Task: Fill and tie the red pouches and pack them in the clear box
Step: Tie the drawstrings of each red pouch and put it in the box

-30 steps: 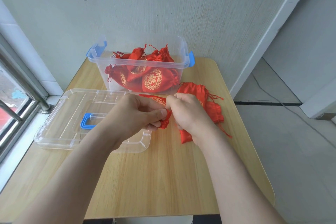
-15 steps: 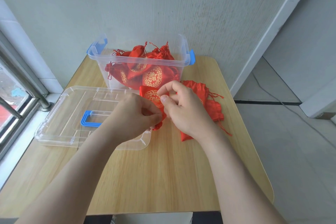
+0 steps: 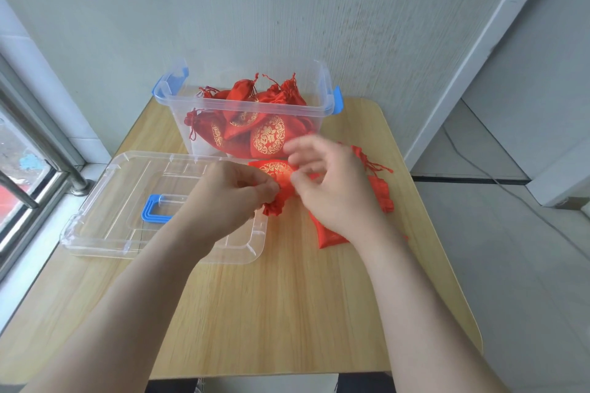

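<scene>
Small wooden table sat against a pale wall, with a window on the left and a grey floor on the right. Left hand hovered over the right part of the clear lid, fingers curled, pinching the gathered neck of a red pouch. The pouch's gold-printed body pointed away toward the box and its ruffled mouth hung below the fingers. Right hand was just right of it, back toward the camera, fingers loosely spread and motion-blurred. Thumb and one fingertip sat at the pouch's edge; couldn't tell whether they pinched fabric or cord or only touched it. Clear box stood open at the table's far edge by the wall, with blue latches on both ends. Inside was a heap of tied pouches, some poking above the rim. The lid lay flat on the table's left side in front of the box, blue handle up, partly covered by the left wrist. A pile of flat pouches lay on the table under and behind the right hand, mostly hidden by it, cords trailing out to the right.
</scene>
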A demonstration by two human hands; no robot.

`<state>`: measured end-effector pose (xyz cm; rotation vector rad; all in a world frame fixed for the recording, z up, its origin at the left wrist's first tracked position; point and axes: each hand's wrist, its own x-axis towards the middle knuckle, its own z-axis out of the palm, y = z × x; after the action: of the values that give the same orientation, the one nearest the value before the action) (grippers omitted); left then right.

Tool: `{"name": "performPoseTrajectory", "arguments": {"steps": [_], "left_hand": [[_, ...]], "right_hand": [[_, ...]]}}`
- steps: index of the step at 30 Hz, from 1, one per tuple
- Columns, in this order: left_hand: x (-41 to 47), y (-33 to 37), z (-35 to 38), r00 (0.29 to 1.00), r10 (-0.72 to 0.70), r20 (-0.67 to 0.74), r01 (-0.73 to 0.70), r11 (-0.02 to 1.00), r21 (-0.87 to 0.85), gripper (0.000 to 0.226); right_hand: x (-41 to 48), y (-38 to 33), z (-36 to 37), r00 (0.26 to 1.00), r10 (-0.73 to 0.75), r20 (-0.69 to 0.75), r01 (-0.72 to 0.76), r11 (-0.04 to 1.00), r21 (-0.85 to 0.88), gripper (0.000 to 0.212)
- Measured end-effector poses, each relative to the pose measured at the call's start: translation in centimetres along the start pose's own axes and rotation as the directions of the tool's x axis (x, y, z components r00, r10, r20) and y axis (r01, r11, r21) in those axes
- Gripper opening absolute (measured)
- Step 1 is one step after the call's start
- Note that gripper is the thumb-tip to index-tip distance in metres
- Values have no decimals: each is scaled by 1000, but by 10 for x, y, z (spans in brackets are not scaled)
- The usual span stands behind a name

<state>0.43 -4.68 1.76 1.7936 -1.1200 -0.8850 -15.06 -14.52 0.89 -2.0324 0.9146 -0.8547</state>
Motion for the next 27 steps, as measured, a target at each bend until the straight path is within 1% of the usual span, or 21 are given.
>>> {"name": "performPoseTrajectory", "arguments": {"steps": [1,3,7,10,13,18,22,27], "left_hand": [[0,0,0,1000,-10,-16,10,1000,-12,23],[2,-2,0,999,-26,-45,25,999,-27,21],[3,-3,1,998,-38,-52,37,999,-29,20],[3,-3,-1,998,-47,-31,46,998,-49,21],[3,-4,-2,998,-57,-3,57,997,-47,22],[0,-2,6,999,-3,-35,2,999,-39,15],[1,-4,9,992,33,-123,-28,999,42,16],[-1,-1,10,971,23,-239,-26,1000,-12,10]], "right_hand": [[-3,0,2,999,-15,36,17,998,-65,34],[-8,-3,7,995,-52,81,63,988,-139,26],[-9,-3,11,990,-129,57,138,973,-184,21],[-6,0,14,977,-206,55,213,949,-234,16],[-5,3,17,969,-241,55,247,927,-282,15],[-4,8,20,962,-269,52,270,895,-356,19],[-4,8,22,957,-277,85,289,889,-356,23],[-3,7,20,957,-283,68,288,886,-364,24]]}}
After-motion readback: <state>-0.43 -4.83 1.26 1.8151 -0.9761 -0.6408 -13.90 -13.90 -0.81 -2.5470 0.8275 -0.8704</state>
